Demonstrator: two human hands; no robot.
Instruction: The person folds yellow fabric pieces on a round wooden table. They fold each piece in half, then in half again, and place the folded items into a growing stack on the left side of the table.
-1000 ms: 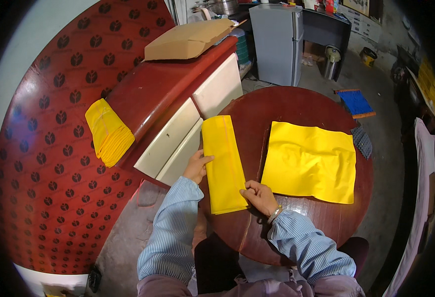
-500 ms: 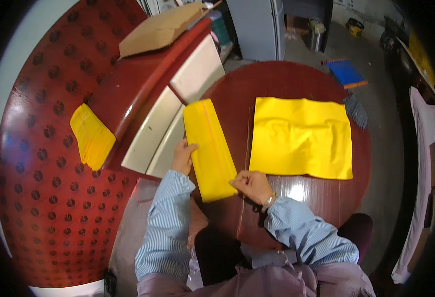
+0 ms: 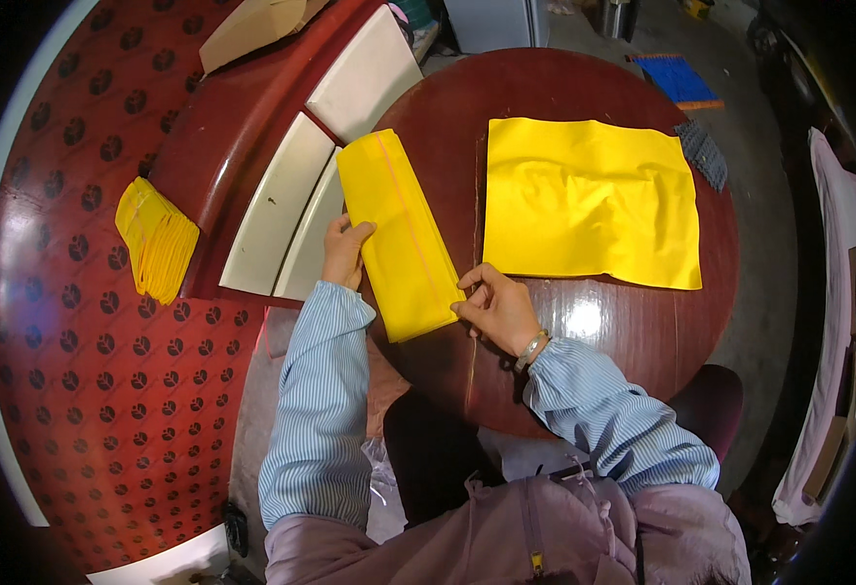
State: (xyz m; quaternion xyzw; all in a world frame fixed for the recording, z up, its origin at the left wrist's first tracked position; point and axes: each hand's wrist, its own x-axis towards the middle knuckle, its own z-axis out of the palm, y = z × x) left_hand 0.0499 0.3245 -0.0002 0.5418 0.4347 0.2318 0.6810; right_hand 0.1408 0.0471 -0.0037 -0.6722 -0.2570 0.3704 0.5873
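A long folded stack of yellow cloth (image 3: 401,234) with a thin pink line along it lies at a slant over the left part of the round dark-red table (image 3: 535,88). My left hand (image 3: 346,252) grips its left edge, thumb on top and fingers underneath. At its lower right corner my right hand (image 3: 496,307) pinches the edge between thumb and fingertips. To the right, a yellow sheet (image 3: 592,205) is spread out, slightly wrinkled, untouched by either hand.
Left of the table stands a red surface with white drawer-like panels (image 3: 272,200). A bundle of folded yellow cloths (image 3: 158,242) rests there, below a cardboard box (image 3: 257,34). A grey textured cloth (image 3: 701,154) lies at the table's right edge, near a blue mat (image 3: 680,78) on the floor.
The whole view has shifted, so the table and cloths sit higher in the picture. Both hands keep their hold on the folded yellow cloth, with only slight finger movement on the right.
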